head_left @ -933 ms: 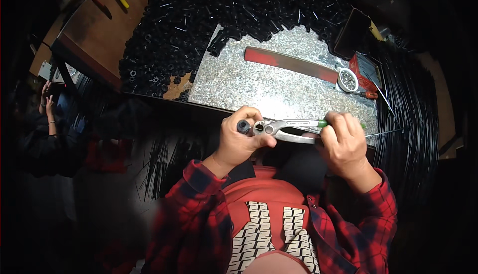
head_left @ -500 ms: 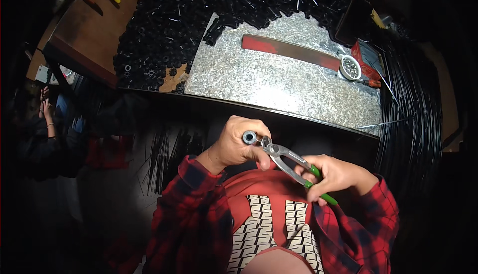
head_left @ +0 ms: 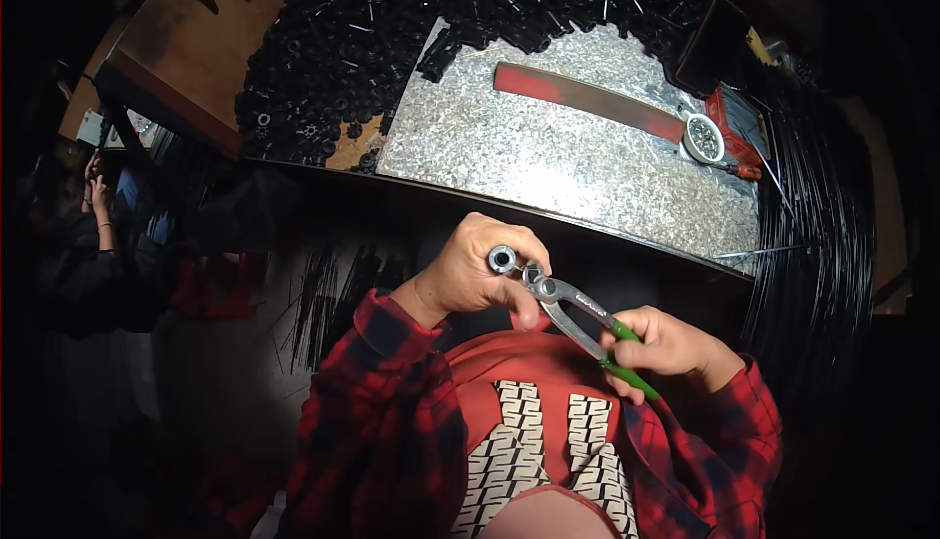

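Note:
My left hand (head_left: 475,270) is wrapped round a short cylindrical part (head_left: 501,259) with a pale metal ring at its end and a dark hole in the middle. My fingers hide the rest of that part. In my right hand (head_left: 676,348) are end-cutting nippers (head_left: 578,309) with grey metal arms and green handles. Their jaws sit right beside the ringed end, near my left fingertips. I cannot tell whether the jaws grip anything there. Both hands are in front of my body, just below the bench edge.
A speckled stone slab (head_left: 450,138) bears a red-brown bar (head_left: 587,98) and a white cup (head_left: 703,138) of small metal pieces. Black parts (head_left: 343,49) are heaped behind. Thin black rods (head_left: 822,206) hang at the right. Another person's hands (head_left: 99,191) show at far left.
My right hand has closed further round the green handles, its thumb now bent over them. The left hand keeps its hold. The whole view has shifted slightly.

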Motion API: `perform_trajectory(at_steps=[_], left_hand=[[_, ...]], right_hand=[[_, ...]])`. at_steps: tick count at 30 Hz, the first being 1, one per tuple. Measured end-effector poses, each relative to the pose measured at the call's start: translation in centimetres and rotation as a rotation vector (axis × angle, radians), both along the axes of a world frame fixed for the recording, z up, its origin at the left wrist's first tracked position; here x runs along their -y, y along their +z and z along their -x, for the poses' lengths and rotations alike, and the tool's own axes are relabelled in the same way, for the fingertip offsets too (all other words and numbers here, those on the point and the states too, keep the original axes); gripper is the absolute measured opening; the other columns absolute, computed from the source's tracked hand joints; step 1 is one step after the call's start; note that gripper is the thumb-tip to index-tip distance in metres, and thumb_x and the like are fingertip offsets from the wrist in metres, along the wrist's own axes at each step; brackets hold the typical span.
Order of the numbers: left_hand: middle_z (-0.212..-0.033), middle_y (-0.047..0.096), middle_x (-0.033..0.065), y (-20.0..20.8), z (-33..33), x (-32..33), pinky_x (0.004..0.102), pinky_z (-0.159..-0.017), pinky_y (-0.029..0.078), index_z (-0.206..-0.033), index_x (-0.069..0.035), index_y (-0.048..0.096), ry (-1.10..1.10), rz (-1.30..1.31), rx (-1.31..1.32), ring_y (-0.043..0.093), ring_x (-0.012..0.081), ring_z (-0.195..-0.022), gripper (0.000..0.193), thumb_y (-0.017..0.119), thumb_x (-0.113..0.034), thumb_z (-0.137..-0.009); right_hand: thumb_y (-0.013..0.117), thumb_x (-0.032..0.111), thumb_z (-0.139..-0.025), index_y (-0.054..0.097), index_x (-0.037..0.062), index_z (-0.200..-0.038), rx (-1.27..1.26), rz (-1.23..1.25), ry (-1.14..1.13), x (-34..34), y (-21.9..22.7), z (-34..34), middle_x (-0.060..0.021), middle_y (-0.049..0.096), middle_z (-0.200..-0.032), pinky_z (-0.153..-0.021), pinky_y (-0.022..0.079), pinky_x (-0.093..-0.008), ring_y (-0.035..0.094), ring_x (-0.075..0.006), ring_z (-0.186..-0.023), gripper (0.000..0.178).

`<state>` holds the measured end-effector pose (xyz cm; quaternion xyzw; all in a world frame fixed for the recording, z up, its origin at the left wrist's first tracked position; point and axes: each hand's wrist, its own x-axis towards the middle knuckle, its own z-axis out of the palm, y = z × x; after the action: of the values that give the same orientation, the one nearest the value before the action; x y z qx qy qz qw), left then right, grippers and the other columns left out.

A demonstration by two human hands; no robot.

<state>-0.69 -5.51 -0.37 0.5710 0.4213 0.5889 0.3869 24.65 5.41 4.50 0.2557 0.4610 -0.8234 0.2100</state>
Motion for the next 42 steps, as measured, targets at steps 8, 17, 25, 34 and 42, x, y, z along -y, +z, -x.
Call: perform_trajectory(at_steps=[8, 17, 25, 34, 42], left_hand=[[-0.063, 0.057, -0.0028, 0.8, 0.1, 0.1, 0.0198, -0.051, 0.037, -0.078, -0.003, 0.064, 0.112, 0.088, 0.098, 0.051, 0.0049, -0.056, 0.066, 0.079, -0.058, -0.047], [-0.070, 0.065, 0.0014, 0.0, 0.0, -0.9, 0.0208, -0.054, 0.044, -0.082, -0.004, 0.068, -0.039, 0.012, 0.000, 0.058, 0.0092, -0.060, 0.060, 0.085, -0.048, -0.045], [-0.061, 0.048, -0.0063, 0.0, -0.9, -1.1, 0.0184, -0.052, 0.034, -0.093, -0.003, 0.058, 0.083, 0.037, -0.031, 0.042, 0.0023, -0.058, 0.071, 0.085, -0.049, -0.046], [-0.060, 0.042, -0.0090, -0.5, -1.2, -0.8, 0.0182, -0.052, 0.029, -0.095, -0.002, 0.057, 0.129, 0.031, 0.057, 0.038, 0.0008, -0.057, 0.073, 0.082, -0.052, -0.048], [-0.062, 0.044, -0.0090, -1.2, -1.4, -0.6, 0.0166, -0.053, 0.029, -0.098, -0.001, 0.055, 0.118, 0.157, 0.221, 0.039, -0.0006, -0.059, 0.071, 0.086, -0.046, -0.052]], right_hand=[[0.070, 0.019, -0.082, 0.049, -0.0048, -0.104, -0.528, -1.764, 0.033, -0.1, -0.3, 1.2, -0.0224, 0.057, -0.097, -0.072, 0.050, -0.0395, 0.061, -0.0365, -0.083, 0.038], [0.078, 0.017, -0.076, 0.052, 0.0013, -0.097, -0.015, -0.604, 0.251, -0.8, 1.5, 1.0, -0.0094, 0.061, -0.065, -0.050, 0.049, -0.0294, 0.063, -0.0172, -0.055, 0.037], [0.059, -0.007, -0.066, 0.042, 0.0005, -0.127, -0.203, -1.662, 0.248, -0.2, 1.6, 1.9, -0.0187, 0.051, -0.103, -0.087, 0.042, -0.0418, 0.052, -0.0383, -0.101, 0.064], [0.056, -0.001, -0.076, 0.048, -0.0014, -0.111, -0.223, -1.224, 0.185, -0.3, 0.1, 2.7, -0.0220, 0.057, -0.097, -0.077, 0.047, -0.0421, 0.058, -0.0386, -0.090, 0.036], [0.068, 0.014, -0.084, 0.049, 0.0005, -0.085, -0.173, -1.382, 0.154, -0.2, -1.5, 3.1, -0.0187, 0.057, -0.067, -0.054, 0.045, -0.0430, 0.059, -0.0391, -0.063, 0.023]])
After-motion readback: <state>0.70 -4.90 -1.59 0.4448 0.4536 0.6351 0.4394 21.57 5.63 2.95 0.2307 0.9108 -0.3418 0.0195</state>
